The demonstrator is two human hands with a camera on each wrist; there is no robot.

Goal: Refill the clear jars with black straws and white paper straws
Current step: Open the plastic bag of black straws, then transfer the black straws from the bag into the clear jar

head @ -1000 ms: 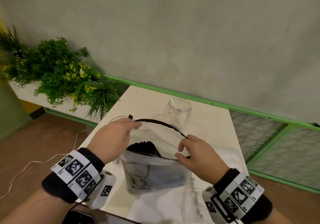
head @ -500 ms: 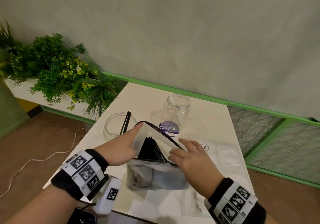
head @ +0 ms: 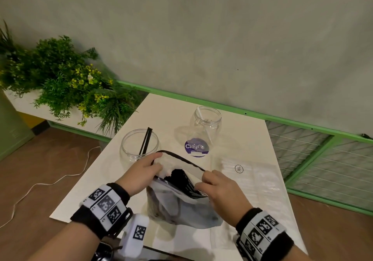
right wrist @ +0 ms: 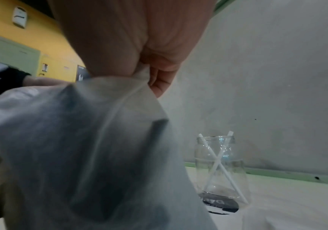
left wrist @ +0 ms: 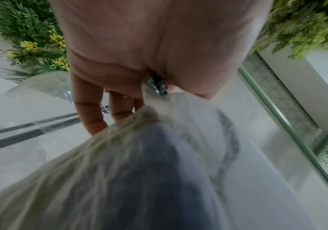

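A frosted zip bag (head: 177,206) of black straws (head: 181,178) stands on the white table (head: 252,190). My left hand (head: 141,172) pinches the left end of its black-edged mouth; my right hand (head: 218,188) pinches the right end, and the mouth gapes between them. In the wrist views the bag (left wrist: 159,171) (right wrist: 80,147) hangs from each hand's pinch. Just beyond the left hand sits a wide clear jar (head: 139,143) with two black straws (head: 145,139). Farther back, a narrower clear jar (head: 205,125) (right wrist: 221,168) holds two white paper straws (right wrist: 218,163).
A clear plastic bag marked XL (head: 248,178) lies flat on the table to the right. A planter of green foliage (head: 60,83) borders the table's left far corner. A green rail (head: 222,107) and wire mesh (head: 323,156) run behind and right. A white cable (head: 50,182) lies on the floor.
The bag has come down from chest height to the table and its mouth has been drawn narrower, then reopened. The view dropped, so both jars now show beyond the bag.
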